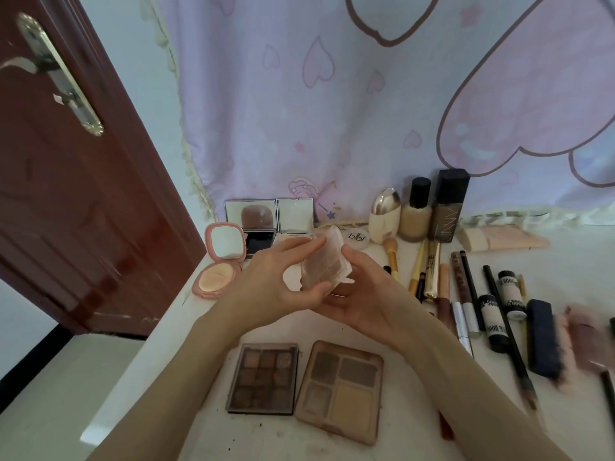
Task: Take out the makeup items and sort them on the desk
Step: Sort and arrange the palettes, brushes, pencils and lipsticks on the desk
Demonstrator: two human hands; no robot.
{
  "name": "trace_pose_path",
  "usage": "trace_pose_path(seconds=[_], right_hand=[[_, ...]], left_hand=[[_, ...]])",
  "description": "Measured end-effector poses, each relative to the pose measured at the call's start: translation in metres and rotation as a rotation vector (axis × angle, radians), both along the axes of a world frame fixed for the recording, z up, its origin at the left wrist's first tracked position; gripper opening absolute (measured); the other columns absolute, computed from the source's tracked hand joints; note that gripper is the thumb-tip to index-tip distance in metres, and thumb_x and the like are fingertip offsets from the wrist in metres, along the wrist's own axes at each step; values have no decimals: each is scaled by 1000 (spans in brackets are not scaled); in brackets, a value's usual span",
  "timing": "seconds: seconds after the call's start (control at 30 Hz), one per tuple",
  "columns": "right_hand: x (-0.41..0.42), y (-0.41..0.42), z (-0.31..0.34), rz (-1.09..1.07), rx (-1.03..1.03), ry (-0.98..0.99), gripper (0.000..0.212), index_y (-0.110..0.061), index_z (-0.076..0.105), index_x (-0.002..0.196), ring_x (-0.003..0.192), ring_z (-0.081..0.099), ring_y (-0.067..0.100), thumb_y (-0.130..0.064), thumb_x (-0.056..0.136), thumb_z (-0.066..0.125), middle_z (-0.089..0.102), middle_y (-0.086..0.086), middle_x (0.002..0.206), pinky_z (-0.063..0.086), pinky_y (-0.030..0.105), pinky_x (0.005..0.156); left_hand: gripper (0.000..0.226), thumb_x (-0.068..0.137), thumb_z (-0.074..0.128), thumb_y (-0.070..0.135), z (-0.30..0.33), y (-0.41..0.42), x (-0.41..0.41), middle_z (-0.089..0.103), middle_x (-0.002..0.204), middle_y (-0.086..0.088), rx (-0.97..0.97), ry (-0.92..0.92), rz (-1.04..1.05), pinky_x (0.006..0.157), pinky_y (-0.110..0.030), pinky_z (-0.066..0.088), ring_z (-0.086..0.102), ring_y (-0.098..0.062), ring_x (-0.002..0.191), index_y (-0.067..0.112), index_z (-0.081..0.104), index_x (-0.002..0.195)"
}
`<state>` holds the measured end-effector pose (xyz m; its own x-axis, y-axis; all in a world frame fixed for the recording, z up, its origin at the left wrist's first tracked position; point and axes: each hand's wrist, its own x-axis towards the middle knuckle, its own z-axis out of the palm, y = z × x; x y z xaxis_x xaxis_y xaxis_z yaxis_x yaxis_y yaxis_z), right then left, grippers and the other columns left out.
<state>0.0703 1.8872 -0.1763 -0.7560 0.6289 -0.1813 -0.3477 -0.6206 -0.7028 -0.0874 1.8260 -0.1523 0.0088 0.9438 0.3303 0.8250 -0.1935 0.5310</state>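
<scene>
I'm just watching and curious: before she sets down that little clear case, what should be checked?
1. Hold on the clear palette case: ok, left hand and right hand both grip it.
2. Case closed: cannot tell, motion blur.
3. Free desk surface beside the nine-pan palette and four-pan palette: ok, bare desk to the left.
4. Open pink compact clear of the hands: ok, apart.
5. Pencils and tubes at right out of the way: ok.

Pale pink compact point(218, 271), brown nine-pan palette point(263, 377), lilac heart-printed curtain point(332, 111), reddish-brown door point(66, 194)
</scene>
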Motion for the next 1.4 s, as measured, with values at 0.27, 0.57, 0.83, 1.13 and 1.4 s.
trace_pose_path(seconds=[0.27,0.57,0.83,1.13,1.4], right_hand=[[0,2,-2,49,-97,40,52,0,59,112,88,68,34,-32,72,67,69,22,95,57,41,74],[-15,-1,-11,137,-206,54,42,1,60,114,106,61,40,-22,79,59,59,26,122,52,49,85],[-43,0,-13,117,64,-273,20,-5,61,101,89,67,21,-6,95,42,68,13,101,56,30,73],[-63,-7,-13,-53,1024,-780,23,-15,64,110,97,59,18,-15,89,56,66,4,109,48,26,82],[-68,-3,-28,-65,1315,-1069,47,-21,47,130,116,36,27,-31,86,59,45,6,125,34,34,93]], left_hand=[[54,75,57,45,13,1,-7,57,127,13,-63,-71,-46,97,-18,43,54,4,111,30,53,127],[27,93,40,31,24,9,-33,66,91,27,-30,-122,-27,81,-6,44,60,10,93,28,62,108],[22,97,42,14,20,36,-75,69,92,0,-53,130,100,78,-22,47,63,-13,83,9,63,94],[22,96,43,13,10,68,-96,67,85,-4,-143,198,124,68,-6,37,56,-14,75,5,64,95],[27,97,39,15,2,76,-95,46,72,26,-102,370,140,80,-31,19,41,9,76,20,64,94]])
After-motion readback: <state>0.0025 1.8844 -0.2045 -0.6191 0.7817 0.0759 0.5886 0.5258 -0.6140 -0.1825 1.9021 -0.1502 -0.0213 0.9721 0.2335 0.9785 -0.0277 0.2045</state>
